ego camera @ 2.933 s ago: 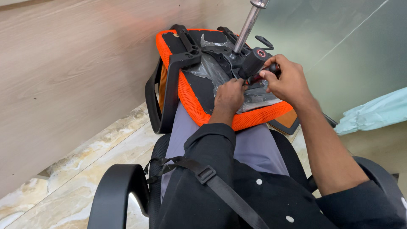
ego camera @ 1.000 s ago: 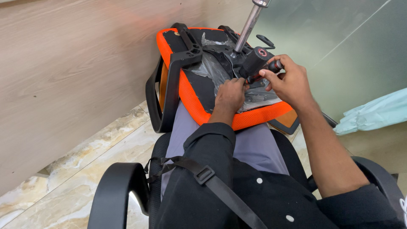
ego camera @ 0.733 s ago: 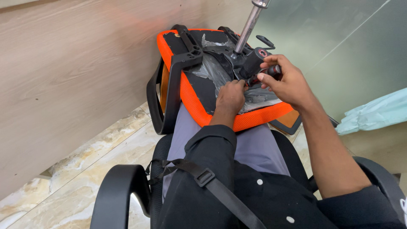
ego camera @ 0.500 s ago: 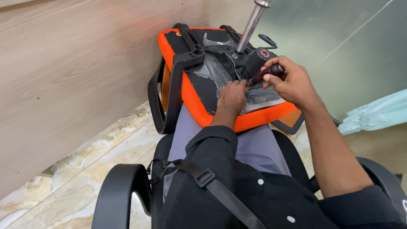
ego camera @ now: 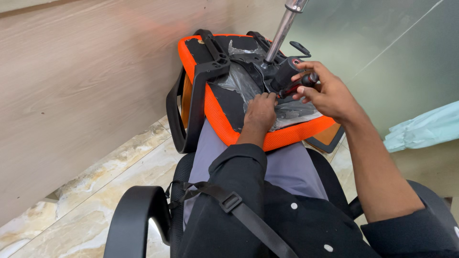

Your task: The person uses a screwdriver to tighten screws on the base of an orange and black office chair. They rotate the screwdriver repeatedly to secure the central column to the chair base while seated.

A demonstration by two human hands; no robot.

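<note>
Orange chair seat (ego camera: 217, 112) lies upside down across the person's lap, its black underside facing up and one black armrest (ego camera: 189, 102) hanging at its left edge beside the wooden wall panel (ego camera: 86, 81). Left hand (ego camera: 260, 111) presses flat, fingers relaxed, on the crinkled plastic wrap (ego camera: 239, 81) covering the underside. Right hand (ego camera: 325, 93) grips a dark-handled tool (ego camera: 296, 85) against the base mechanism, where the silver gas-lift column (ego camera: 284, 26) rises

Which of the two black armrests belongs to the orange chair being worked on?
The farther armrest, bolted to the upturned orange seat by the wall. The near armrest curves beside the person's own chair.
</note>
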